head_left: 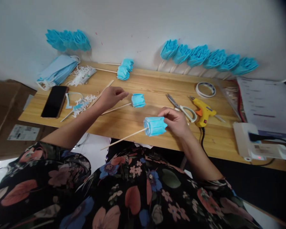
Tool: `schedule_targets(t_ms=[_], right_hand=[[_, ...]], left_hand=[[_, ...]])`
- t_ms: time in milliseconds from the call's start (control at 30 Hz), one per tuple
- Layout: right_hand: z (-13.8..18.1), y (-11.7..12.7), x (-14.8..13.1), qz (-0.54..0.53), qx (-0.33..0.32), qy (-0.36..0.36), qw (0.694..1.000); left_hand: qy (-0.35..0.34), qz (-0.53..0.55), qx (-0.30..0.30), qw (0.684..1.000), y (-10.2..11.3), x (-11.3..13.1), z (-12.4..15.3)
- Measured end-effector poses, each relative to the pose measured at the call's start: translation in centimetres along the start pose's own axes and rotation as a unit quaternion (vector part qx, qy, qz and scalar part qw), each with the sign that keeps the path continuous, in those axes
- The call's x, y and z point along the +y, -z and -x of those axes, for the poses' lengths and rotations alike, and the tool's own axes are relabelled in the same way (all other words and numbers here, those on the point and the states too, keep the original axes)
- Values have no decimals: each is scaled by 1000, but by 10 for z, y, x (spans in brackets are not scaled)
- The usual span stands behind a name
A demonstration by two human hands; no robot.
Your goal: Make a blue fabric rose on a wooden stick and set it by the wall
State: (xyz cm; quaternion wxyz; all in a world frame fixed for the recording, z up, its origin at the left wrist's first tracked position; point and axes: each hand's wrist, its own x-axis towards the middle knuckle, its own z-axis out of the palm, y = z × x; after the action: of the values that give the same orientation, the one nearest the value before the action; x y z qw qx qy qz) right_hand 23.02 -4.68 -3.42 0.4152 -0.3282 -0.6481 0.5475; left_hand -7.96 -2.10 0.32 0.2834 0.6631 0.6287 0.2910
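Note:
My right hand [175, 121] is closed on a blue folded-mask flower [154, 126] on a wooden stick, held just over the near edge of the wooden table [143, 121]. My left hand [111, 96] reaches out over the table with fingers pinched together near the stick of a second blue flower [138, 100] that lies on the wood. I cannot make out whether the fingers touch that stick. A third pair of blue flowers on sticks [124, 70] lies further back.
Scissors [182, 106], a yellow glue gun [203, 112] and a tape roll [205, 89] lie to the right. A phone [54, 101], mask scraps [82, 103] and a stack of masks [57, 71] are at left. Blue flowers [207, 57] line the wall. A power strip [257, 144] sits at far right.

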Motion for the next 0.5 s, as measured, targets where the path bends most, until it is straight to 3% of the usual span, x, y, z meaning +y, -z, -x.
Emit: schedule_targets(t_ms=[133, 233, 333, 500], right_hand=[[0, -1, 4, -19, 11, 2, 1000], [-1, -2, 8, -8, 12, -1, 1000], [-1, -3, 9, 13, 2, -9, 1000], [-1, -3, 9, 16, 8, -11, 1000]], left_hand=[[-7, -5, -56, 998, -6, -1, 21], [-48, -43, -1, 998, -21, -5, 28], [-71, -44, 37, 996, -35, -12, 22], [-42, 11, -12, 999, -40, -16, 5]])
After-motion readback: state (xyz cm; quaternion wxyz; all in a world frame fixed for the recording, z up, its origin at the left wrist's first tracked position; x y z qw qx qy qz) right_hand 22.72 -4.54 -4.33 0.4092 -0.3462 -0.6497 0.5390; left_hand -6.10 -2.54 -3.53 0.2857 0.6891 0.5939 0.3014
